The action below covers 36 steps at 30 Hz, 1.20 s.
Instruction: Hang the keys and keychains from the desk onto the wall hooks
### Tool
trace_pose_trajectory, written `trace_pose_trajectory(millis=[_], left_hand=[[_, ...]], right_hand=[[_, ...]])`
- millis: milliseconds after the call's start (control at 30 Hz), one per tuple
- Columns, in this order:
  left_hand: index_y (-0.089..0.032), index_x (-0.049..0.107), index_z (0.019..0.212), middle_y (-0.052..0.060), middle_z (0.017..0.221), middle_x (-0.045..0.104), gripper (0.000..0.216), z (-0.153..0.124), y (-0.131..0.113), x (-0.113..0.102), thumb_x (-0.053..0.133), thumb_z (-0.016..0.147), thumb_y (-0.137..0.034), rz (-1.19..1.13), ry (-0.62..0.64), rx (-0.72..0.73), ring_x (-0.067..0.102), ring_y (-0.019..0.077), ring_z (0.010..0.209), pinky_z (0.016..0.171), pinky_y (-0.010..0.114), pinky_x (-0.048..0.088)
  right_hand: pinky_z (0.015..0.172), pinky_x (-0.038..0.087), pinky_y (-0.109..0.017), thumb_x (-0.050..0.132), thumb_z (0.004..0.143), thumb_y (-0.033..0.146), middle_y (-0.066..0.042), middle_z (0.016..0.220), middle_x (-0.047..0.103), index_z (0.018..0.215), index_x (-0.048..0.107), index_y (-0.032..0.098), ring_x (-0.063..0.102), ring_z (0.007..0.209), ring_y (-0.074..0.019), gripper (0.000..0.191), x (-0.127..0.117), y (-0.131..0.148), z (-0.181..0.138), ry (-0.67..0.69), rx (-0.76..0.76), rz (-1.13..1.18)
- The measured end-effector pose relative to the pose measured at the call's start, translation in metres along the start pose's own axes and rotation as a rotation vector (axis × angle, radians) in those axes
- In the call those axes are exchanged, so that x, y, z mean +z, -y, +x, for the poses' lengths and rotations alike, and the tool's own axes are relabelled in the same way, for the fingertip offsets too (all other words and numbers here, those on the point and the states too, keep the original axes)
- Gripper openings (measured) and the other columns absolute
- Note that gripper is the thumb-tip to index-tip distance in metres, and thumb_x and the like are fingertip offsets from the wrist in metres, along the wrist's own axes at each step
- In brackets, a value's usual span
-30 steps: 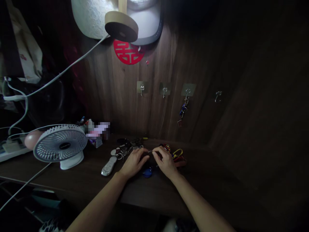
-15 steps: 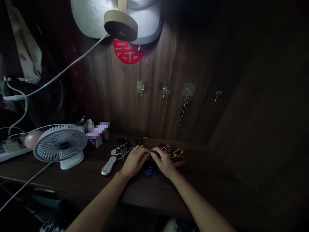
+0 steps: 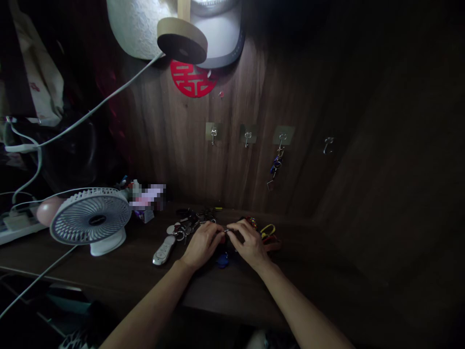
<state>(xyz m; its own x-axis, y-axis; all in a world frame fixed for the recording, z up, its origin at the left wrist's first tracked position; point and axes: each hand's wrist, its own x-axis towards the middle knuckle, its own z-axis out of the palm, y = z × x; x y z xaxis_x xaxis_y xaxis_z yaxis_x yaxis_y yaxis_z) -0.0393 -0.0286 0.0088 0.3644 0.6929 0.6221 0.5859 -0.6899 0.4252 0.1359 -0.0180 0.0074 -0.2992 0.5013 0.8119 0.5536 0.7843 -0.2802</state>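
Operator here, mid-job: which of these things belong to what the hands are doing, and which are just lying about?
Likely in use: left hand, right hand, small metal piece pinched between them, blue key fob, bunch of keys.

Probably just lying about: white desk fan, silver-and-white remote, power strip, keys on the wall hook.

Key ring (image 3: 225, 231): bright polished metal. Key fob (image 3: 222, 261): glossy blue plastic. Remote (image 3: 163, 250): smooth plastic, silver-look finish. Desk fan (image 3: 90, 215): matt white plastic. Table (image 3: 109, 271): dark wood finish, low sheen. Wall panel (image 3: 174, 145): wood-grain, satin. Hook (image 3: 328, 145): shiny metal. Adhesive plate (image 3: 213, 131): dull, semi-matt. Red emblem (image 3: 192, 80): matt, felt or paper, can't tell.
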Motion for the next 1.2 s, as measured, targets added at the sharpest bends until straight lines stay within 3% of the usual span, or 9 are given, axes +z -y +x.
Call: trace_pose_trajectory(millis=[367,567,800,1200], left_hand=[[-0.020,0.057,0.089,0.003,0.081,0.059,0.022,0.000,0.000,0.000,0.038,0.092,-0.032,0.004,-0.031,-0.024,0.053,0.0170,0.083,0.079,0.031,0.043],[-0.021,0.055,0.092,0.004,0.085,0.060,0.023,0.001,0.004,-0.001,0.035,0.092,-0.032,0.020,-0.078,-0.117,0.055,0.0179,0.084,0.080,0.032,0.044],[-0.022,0.058,0.086,0.004,0.085,0.063,0.021,-0.001,0.016,0.006,0.038,0.090,-0.028,0.036,0.045,-0.153,0.058,0.0183,0.084,0.077,0.030,0.044],[-0.022,0.061,0.082,0.004,0.083,0.065,0.019,-0.002,0.021,0.010,0.043,0.086,-0.028,-0.011,0.084,-0.185,0.060,0.0195,0.082,0.075,0.030,0.044]], right_hand=[[0.067,0.048,-0.028,0.045,0.089,0.021,-0.003,0.078,0.063,0.089,0.060,0.023,0.061,0.071,-0.0158,0.016,0.003,0.002,-0.001,0.082,-0.044,0.003],[0.066,0.048,-0.027,0.048,0.086,0.024,-0.002,0.076,0.065,0.083,0.059,0.022,0.062,0.072,-0.0164,0.012,0.002,-0.007,0.002,-0.085,0.150,0.085],[0.060,0.046,-0.026,0.052,0.083,0.035,-0.001,0.069,0.064,0.079,0.061,0.021,0.059,0.063,-0.0153,0.017,-0.015,-0.024,0.009,-0.275,0.374,0.103],[0.057,0.043,-0.025,0.057,0.075,0.041,0.000,0.063,0.059,0.073,0.060,0.018,0.054,0.060,-0.0147,0.023,-0.072,-0.060,0.053,-0.462,0.459,0.105]])
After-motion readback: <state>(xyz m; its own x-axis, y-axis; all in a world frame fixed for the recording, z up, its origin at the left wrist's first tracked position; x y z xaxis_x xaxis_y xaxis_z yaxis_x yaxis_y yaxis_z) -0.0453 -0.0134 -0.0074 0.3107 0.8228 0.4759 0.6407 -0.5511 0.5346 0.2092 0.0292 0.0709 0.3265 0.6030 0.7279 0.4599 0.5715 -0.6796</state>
